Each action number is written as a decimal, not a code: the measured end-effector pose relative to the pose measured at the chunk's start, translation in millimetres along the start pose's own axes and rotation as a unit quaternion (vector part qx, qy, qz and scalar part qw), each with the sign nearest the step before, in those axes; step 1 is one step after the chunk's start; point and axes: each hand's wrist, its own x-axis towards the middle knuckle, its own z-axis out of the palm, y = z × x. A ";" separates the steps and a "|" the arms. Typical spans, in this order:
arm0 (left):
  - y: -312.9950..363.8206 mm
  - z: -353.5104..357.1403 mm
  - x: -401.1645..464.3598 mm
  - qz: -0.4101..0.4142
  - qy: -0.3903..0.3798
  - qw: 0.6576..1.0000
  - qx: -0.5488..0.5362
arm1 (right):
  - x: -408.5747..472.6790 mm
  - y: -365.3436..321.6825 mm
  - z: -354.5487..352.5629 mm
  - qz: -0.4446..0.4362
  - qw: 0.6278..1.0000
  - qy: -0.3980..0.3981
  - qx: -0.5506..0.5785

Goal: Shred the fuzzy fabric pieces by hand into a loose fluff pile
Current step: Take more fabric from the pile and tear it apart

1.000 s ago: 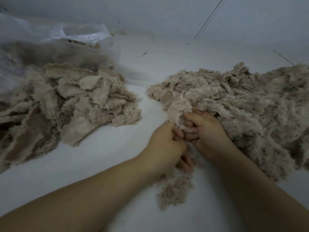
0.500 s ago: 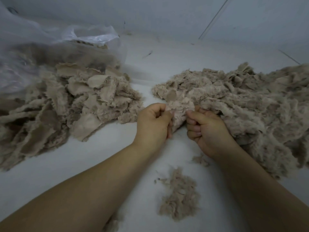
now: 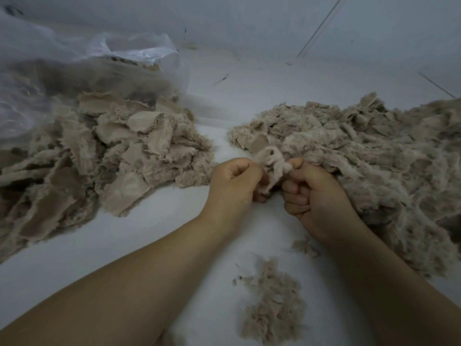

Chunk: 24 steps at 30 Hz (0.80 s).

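Fabric piece (image 3: 270, 162) was held between both fists, at the near edge of the fluff pile (image 3: 361, 158). Left hand (image 3: 233, 182) and right hand (image 3: 315, 196) each gripped it with curled fingers. Unshredded pieces (image 3: 104, 151) lay left on the table (image 3: 124, 245).

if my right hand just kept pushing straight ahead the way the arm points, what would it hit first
Probably the fabric piece it already pinches with the left hand, then the near edge of the fluff pile just beyond the right hand; depth is unclear.

Dim bluish light, soft focus, wide-angle distortion
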 end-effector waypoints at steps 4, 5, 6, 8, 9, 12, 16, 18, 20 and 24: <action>0.8 0.0 1.9 -0.017 0.004 1.000 -0.017 | -0.6 2.8 -1.3 -0.025 0.999 -0.013 -0.031; 1.3 0.0 2.0 -0.016 0.000 1.000 -0.016 | -1.2 3.2 -1.1 -0.034 0.998 -0.019 -0.039; 1.7 -0.1 1.5 -0.014 -0.011 1.000 -0.011 | -1.5 3.8 -1.8 -0.044 0.997 -0.027 -0.049; 3.0 0.3 -1.1 0.002 -0.045 0.999 0.015 | -3.2 4.4 -1.2 -0.057 0.996 -0.035 -0.065; 3.4 0.9 -3.0 0.014 -0.062 0.998 0.026 | -3.8 4.6 -0.8 -0.060 0.995 -0.036 -0.074; 4.9 2.8 -8.4 0.057 -0.088 0.993 0.057 | -4.2 3.4 -0.9 -0.044 0.994 -0.037 -0.096; 4.2 0.4 -3.5 0.100 -0.043 0.988 0.108 | -2.7 0.5 -2.6 -0.021 0.998 -0.018 -0.053; 1.7 -4.1 4.4 0.086 0.017 0.990 0.109 | -1.8 0.0 -1.9 -0.014 0.999 0.006 -0.031; -0.5 -9.5 11.1 0.074 0.064 0.989 0.110 | -1.7 -0.2 0.4 0.000 1.000 0.023 -0.014; -5.0 -14.8 16.0 0.090 0.099 0.982 0.133 | -1.5 -0.2 2.1 0.010 0.999 0.049 0.006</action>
